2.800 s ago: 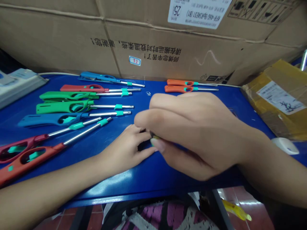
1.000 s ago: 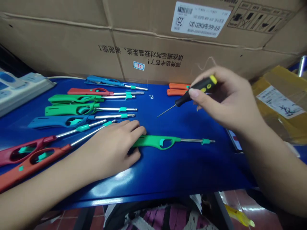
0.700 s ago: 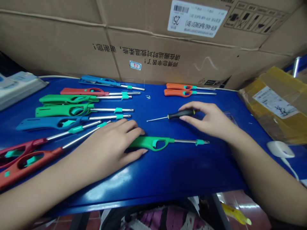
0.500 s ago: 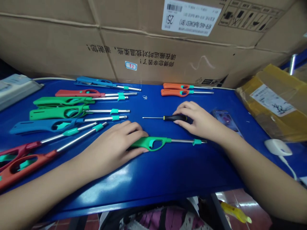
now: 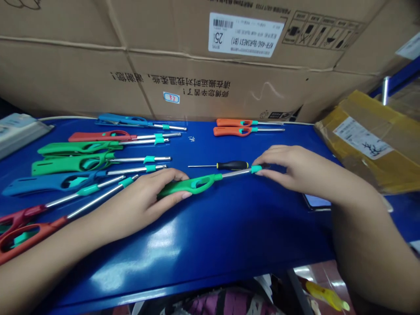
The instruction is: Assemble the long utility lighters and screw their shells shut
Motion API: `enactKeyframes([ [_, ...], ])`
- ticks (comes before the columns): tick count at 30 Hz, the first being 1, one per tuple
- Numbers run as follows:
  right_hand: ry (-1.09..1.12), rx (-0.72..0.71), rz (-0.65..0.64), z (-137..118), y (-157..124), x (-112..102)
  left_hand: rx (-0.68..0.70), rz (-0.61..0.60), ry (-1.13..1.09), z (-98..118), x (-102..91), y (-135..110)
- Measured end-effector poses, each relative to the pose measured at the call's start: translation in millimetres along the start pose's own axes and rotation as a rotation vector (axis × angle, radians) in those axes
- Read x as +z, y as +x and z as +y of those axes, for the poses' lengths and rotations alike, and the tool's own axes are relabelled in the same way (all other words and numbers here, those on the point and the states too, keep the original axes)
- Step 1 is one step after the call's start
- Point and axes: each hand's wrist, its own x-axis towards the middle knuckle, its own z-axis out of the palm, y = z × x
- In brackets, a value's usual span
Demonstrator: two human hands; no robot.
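A green long-necked gas lighter (image 5: pixel 204 184) is held across the blue table, its metal tube pointing right and slightly up. My left hand (image 5: pixel 149 194) is closed around the handle, thumb along the near side. At the other end, my right hand (image 5: pixel 288 168) pinches the teal sleeve (image 5: pixel 256 169) near the tube's tip between thumb and fingers; part of the tip is hidden. Just behind the tube lies a screwdriver (image 5: pixel 232 165) with a black and yellow handle, its blade pointing left. A few tiny pale slivers (image 5: pixel 191 138) lie farther back.
Several red, green and blue lighters (image 5: pixel 74 163) lie at the left, and two orange lighters (image 5: pixel 232 131) at the back. A large carton (image 5: pixel 183 61) stands behind. A taped parcel (image 5: pixel 357 144) sits right, near a phone (image 5: pixel 316 201) partly behind my right arm.
My right hand has let go of the screwdriver, which now lies on the table, and has taken hold of the lighter's tip end. The lighter's tube has tilted upward.
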Motion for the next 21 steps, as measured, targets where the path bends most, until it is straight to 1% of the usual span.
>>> enactKeyframes([
  [3, 0.018, -0.060, 0.029, -8.4, 6.6, 2.0, -0.012, -0.031, -0.080, 5.2, -1.2, -0.6],
  [8, 0.061, -0.124, 0.001, -17.7, 11.3, 9.5, -0.007, -0.096, -0.199, 12.3, 1.5, -0.5],
  [15, 0.143, -0.136, -0.096, -34.0, 15.3, 22.0, -0.110, -0.217, -0.387, 15.7, 9.4, -2.3],
  [21, 0.101, -0.200, -0.146, -46.6, 19.7, 32.9, -0.247, -0.315, -0.560, 16.5, 16.1, -6.6],
])
